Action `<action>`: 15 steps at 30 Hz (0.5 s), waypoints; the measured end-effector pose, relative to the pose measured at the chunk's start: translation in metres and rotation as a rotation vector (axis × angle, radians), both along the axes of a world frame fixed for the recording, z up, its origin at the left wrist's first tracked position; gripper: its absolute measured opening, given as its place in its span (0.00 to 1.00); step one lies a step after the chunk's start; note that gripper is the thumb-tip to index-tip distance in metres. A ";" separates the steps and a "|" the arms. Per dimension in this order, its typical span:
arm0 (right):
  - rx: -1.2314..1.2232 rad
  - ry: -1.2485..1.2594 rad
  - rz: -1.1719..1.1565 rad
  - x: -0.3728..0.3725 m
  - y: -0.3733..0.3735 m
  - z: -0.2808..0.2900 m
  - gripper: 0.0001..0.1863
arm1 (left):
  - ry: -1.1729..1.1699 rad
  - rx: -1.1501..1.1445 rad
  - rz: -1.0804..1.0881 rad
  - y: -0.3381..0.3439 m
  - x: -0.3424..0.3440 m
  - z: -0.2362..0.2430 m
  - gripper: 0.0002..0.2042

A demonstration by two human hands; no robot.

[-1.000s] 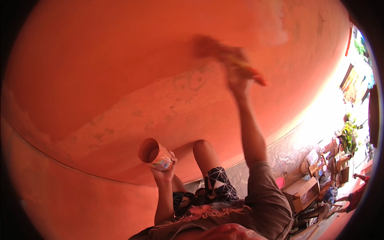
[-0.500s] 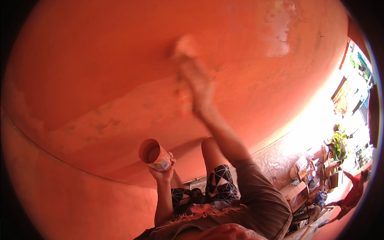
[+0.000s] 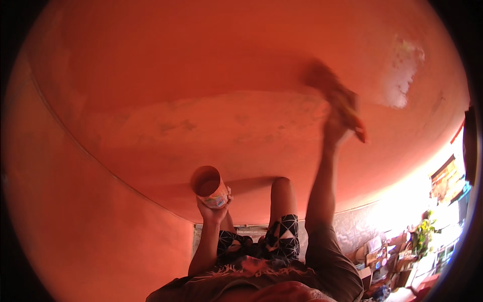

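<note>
My left hand (image 3: 216,209) is closed around a small paint tub (image 3: 214,194), held with its mouth tilted toward the wall; the inside looks coated in orange, and how full it is I cannot make out. Farther up and to the right, my right hand (image 3: 338,118) grips a paintbrush (image 3: 358,128) with a reddish-orange handle end showing below the hand. The brush head is smeared by motion against the orange wall (image 3: 191,55). Darker, wet-looking paint covers the upper wall, above a paler, patchy band (image 3: 176,121).
A wall corner (image 3: 88,151) runs down on the left, joining a second orange wall (image 3: 126,231). At the lower right lie cardboard boxes (image 3: 402,261) and mixed clutter beside a green plant (image 3: 425,234). Bright light comes in there.
My right hand with the brush has swept to the right across the wall. The view has turned, and the person in red at the right edge is no longer clearly seen.
</note>
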State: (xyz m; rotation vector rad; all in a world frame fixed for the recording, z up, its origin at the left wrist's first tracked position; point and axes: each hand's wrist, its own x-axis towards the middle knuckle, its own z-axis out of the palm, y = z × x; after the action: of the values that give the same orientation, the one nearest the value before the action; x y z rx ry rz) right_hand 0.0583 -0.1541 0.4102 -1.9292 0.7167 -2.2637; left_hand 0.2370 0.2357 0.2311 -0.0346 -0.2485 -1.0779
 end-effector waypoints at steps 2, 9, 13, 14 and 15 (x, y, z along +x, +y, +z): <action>0.058 -0.087 -0.209 -0.060 -0.042 0.003 0.14 | -0.001 0.034 0.048 0.001 -0.005 0.007 0.30; -0.218 -0.075 0.100 0.022 0.109 0.101 0.09 | 0.116 0.068 0.146 -0.008 -0.013 -0.008 0.33; -0.327 0.176 0.354 0.118 0.209 0.124 0.19 | 0.161 0.053 0.170 -0.006 -0.015 -0.013 0.32; -0.325 0.269 0.461 0.129 0.228 0.128 0.22 | 0.178 0.080 0.195 -0.005 -0.016 -0.014 0.32; -0.348 0.404 0.579 0.134 0.241 0.133 0.26 | 0.188 0.108 0.216 -0.004 -0.016 -0.015 0.32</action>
State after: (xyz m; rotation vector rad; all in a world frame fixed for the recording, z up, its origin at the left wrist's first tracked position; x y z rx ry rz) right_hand 0.1919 0.0869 0.5432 -2.3753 -0.2346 -1.7408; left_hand 0.2208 0.2321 0.2161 -0.0119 -0.0230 -0.8649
